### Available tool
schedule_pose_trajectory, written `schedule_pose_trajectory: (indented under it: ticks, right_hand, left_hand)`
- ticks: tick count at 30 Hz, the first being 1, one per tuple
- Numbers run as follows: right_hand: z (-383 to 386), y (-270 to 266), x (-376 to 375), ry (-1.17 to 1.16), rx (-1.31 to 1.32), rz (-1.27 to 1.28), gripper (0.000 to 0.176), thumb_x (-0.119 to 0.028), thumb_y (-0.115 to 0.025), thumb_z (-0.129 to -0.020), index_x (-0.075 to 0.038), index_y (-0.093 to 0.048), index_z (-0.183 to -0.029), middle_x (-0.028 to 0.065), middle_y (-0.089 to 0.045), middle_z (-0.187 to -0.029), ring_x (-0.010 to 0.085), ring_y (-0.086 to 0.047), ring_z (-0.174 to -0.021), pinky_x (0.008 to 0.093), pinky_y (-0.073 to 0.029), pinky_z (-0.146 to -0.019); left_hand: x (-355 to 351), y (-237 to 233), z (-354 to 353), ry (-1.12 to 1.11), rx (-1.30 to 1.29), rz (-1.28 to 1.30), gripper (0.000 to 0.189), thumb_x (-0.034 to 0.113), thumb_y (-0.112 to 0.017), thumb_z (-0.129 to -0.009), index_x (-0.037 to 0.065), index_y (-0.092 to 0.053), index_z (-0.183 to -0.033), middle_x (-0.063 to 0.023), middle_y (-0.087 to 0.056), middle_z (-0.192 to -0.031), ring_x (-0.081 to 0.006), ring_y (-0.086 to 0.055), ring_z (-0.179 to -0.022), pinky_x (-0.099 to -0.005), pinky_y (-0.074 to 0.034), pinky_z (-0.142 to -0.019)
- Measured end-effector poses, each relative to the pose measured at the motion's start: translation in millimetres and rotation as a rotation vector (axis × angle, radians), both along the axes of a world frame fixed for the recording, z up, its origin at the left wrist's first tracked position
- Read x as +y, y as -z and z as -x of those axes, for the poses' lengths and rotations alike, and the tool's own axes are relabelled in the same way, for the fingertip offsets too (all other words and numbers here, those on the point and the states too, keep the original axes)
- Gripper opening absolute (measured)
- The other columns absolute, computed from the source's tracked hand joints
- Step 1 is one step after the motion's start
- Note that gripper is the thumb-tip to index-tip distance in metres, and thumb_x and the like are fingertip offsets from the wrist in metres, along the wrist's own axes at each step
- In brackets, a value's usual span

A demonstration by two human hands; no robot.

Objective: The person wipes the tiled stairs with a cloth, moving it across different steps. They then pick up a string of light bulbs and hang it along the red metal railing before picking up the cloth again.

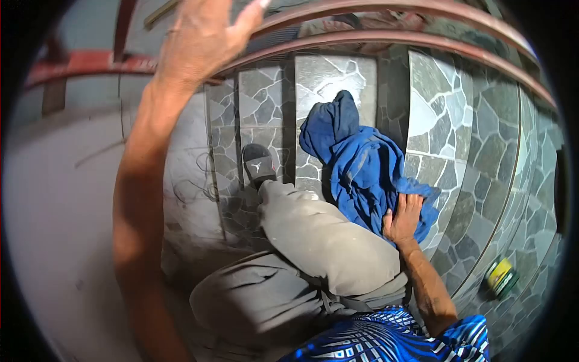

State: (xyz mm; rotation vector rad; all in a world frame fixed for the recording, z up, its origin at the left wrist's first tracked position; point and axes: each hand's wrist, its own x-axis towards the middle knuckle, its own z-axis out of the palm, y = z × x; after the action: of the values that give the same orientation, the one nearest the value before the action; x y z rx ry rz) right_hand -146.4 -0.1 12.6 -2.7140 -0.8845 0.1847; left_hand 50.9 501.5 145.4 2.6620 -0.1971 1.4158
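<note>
Blue cloth (368, 172), crumpled and darker at its far end, lies across the stone-patterned steps (429, 96). My right hand (405, 218) rests flat on its near right part, fingers stretched out and thumb apart. At the upper left my left hand (202, 36) is raised beside the red metal rail (289, 51). Its thumb stands away from the palm and nothing shows in it; the fingertips are cut off by the frame's top edge.
A dark slide sandal (259, 163) is on my foot, on a lower step. Green tub with a yellow label (500, 276) stands at the right. Thin wire (202, 181) lies on the pale floor at left. Curved red rails cross the top.
</note>
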Motion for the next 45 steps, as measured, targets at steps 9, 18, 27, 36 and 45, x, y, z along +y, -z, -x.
schedule_pose_trajectory:
  ticks: [9, 18, 27, 36, 45]
  right_hand:
    - [5.5, -0.1, -8.8, 0.104, 0.099, -0.015, 0.067, -0.02, -0.062, -0.074, 0.005, -0.046, -0.135, 0.0287, -0.043, -0.137, 0.0495, -0.039, -0.132, 0.0646, -0.025, -0.114]
    - [5.3, -4.8, -9.1, 0.169, 0.134, -0.024, 0.059, -0.022, -0.066, -0.068, 0.002, -0.056, -0.121, 0.0244, -0.049, -0.13, 0.0438, -0.046, -0.126, 0.0582, -0.031, -0.114]
    - [1.5, -19.1, 38.2, 0.589, -0.047, 0.142, 0.066, -0.025, -0.07, -0.071, 0.004, -0.051, -0.127, 0.0284, -0.047, -0.133, 0.0468, -0.041, -0.13, 0.0554, -0.028, -0.117]
    - [2.7, -3.2, 54.3, 0.783, -0.065, 0.259, 0.071, -0.03, -0.071, -0.075, 0.007, -0.049, -0.132, 0.0294, -0.044, -0.143, 0.0454, -0.038, -0.138, 0.052, -0.023, -0.122]
    - [9.1, 6.9, 50.8, 0.74, -0.228, 0.201, 0.068, -0.024, -0.074, -0.076, 0.005, -0.051, -0.133, 0.0274, -0.049, -0.139, 0.0454, -0.044, -0.133, 0.0495, -0.03, -0.119]
  left_hand:
    - [20.2, -12.9, -59.1, 0.287, 0.832, 0.26, 0.047, 0.004, -0.065, -0.091, 0.001, -0.056, -0.137, -0.0106, -0.068, -0.122, -0.0185, -0.067, -0.098, -0.0328, -0.052, -0.09]
    - [2.9, -6.7, -50.8, 0.127, 0.85, 0.583, 0.035, -0.005, -0.057, -0.094, 0.001, -0.065, -0.127, -0.0067, -0.069, -0.104, -0.0102, -0.064, -0.082, -0.0255, -0.05, -0.071]
    - [6.0, 7.4, -49.3, 0.341, 0.695, 0.653, 0.032, -0.004, -0.061, -0.091, 0.0, -0.067, -0.122, -0.0041, -0.069, -0.091, -0.0077, -0.062, -0.073, -0.0219, -0.046, -0.062]
    - [14.9, 11.6, -53.9, 0.438, 0.726, 0.618, 0.03, -0.007, -0.061, -0.092, -0.004, -0.064, -0.122, -0.0074, -0.069, -0.096, -0.0103, -0.065, -0.073, -0.0256, -0.054, -0.066]
    - [-3.3, 7.7, -50.5, 0.403, 0.589, 0.572, 0.026, 0.006, -0.064, -0.096, -0.002, -0.067, -0.12, -0.0087, -0.071, -0.09, -0.0125, -0.067, -0.077, -0.0263, -0.052, -0.065]
